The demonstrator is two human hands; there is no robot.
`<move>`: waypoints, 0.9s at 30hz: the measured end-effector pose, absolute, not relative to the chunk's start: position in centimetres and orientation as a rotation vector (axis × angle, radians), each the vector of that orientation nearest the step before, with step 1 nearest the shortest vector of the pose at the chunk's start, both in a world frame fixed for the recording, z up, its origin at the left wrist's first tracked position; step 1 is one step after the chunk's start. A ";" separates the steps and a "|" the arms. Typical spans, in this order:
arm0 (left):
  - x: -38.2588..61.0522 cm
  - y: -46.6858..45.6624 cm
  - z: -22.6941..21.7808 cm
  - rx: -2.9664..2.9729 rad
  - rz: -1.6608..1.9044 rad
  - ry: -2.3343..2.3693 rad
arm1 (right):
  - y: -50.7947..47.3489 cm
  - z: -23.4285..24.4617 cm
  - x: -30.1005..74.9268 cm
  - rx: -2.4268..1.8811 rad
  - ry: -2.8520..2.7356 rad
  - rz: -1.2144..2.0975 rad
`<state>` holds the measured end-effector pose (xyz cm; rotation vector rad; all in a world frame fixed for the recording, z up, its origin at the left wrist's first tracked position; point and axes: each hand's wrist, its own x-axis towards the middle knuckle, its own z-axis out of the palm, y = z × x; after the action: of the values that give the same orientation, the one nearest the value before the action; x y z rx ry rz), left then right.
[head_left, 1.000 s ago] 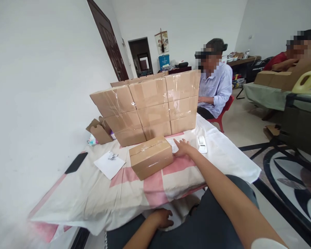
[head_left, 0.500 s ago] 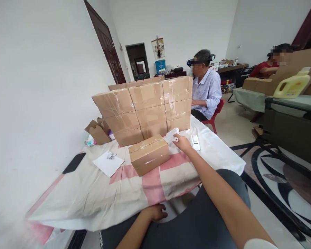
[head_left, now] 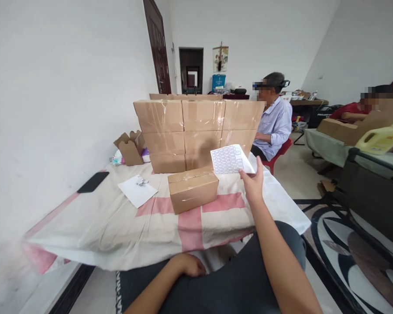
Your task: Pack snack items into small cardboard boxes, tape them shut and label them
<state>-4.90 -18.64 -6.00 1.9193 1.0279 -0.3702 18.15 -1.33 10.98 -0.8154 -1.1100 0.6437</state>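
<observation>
A white sheet of blue-outlined labels (head_left: 227, 158) is held up by its lower right part in my right hand (head_left: 253, 181), pinched with one finger raised. Just left of it, a taped cardboard box (head_left: 193, 192) lies on the cloth-covered table (head_left: 118, 235). Below the table edge my left hand (head_left: 191, 265) rests on my thigh, fingers curled, nothing visible in it. Behind the box stands a stack of taped cardboard boxes (head_left: 201, 117). To the left, a white sheet of paper (head_left: 137, 192) lies flat with a small crumpled piece (head_left: 141, 180) on it.
A black phone-like slab (head_left: 93, 182) lies at the table's left edge. An opened cardboard carton (head_left: 131, 148) stands behind it. Beyond the stack a person in a light blue shirt (head_left: 278, 124) sits on a red chair (head_left: 283, 150). Another person in red (head_left: 350, 111) is farther right, near a yellow jug (head_left: 381, 139).
My right hand has raised the label sheet off the table and moved it right, turning its printed face into view. My left hand stays on my lap. The view has turned slightly left.
</observation>
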 end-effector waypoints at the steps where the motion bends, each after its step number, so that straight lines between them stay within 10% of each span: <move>1: -4.5 -18.8 -5.0 1.928 -0.344 1.013 | -1.3 11.0 18.4 -0.777 -1.081 0.633; 8: -1.1 -17.9 6.9 1.957 0.122 0.771 | -0.7 11.2 19.9 -0.786 -1.179 0.661; 13: 1.7 -13.0 13.9 2.181 1.283 1.081 | -2.4 12.4 19.7 -0.825 -1.342 0.632; 27: 3.0 -10.7 10.8 1.999 1.685 1.825 | -7.1 14.5 18.3 -0.769 -1.761 0.825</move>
<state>2.98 -10.74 10.76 1.9990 1.8246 1.6850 18.26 -7.09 14.46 -0.7686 -1.7605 0.8249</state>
